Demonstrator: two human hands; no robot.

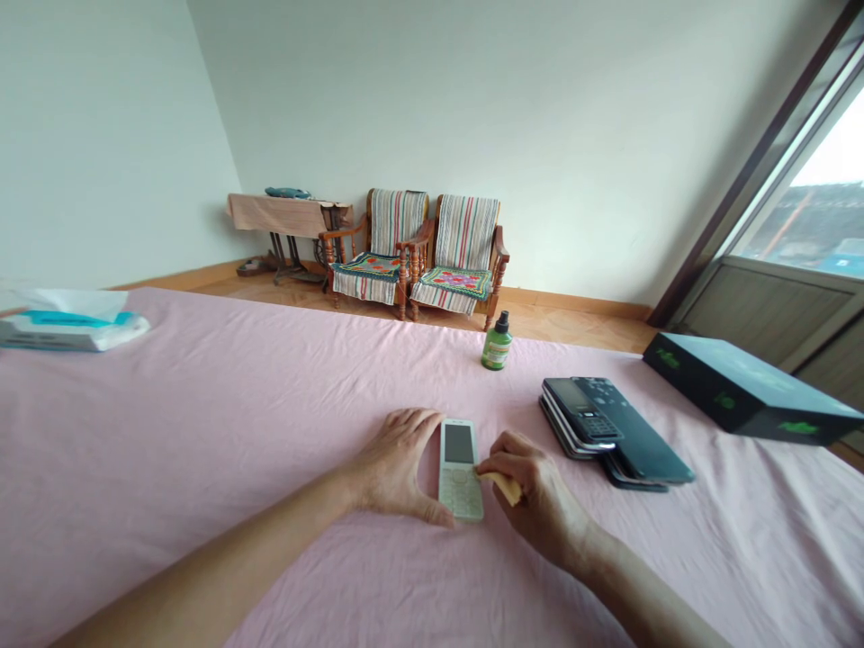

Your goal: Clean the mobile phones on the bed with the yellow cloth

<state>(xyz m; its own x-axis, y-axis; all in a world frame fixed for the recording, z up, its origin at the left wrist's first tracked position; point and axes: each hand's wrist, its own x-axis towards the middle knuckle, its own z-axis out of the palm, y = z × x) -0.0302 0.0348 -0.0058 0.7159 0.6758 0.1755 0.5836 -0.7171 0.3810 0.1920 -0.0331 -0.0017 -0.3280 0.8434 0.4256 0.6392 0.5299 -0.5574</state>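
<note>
A white keypad mobile phone (460, 472) lies face up on a pink cloth, its small screen away from me. My left hand (400, 463) braces it from the left, fingers at the upper corner and thumb at the lower one. Pinched in my right hand (530, 481) is a folded yellow cloth (506, 487), which touches the right edge of the phone around the top of the keypad.
Right of my hands lie stacked phones (586, 416) and a dark tablet-like slab (644, 441). A green spray bottle (498, 344) stands ahead, a black box (749, 387) at far right, a tissue pack (74, 326) at far left. Two wooden armchairs (455, 261) are beyond.
</note>
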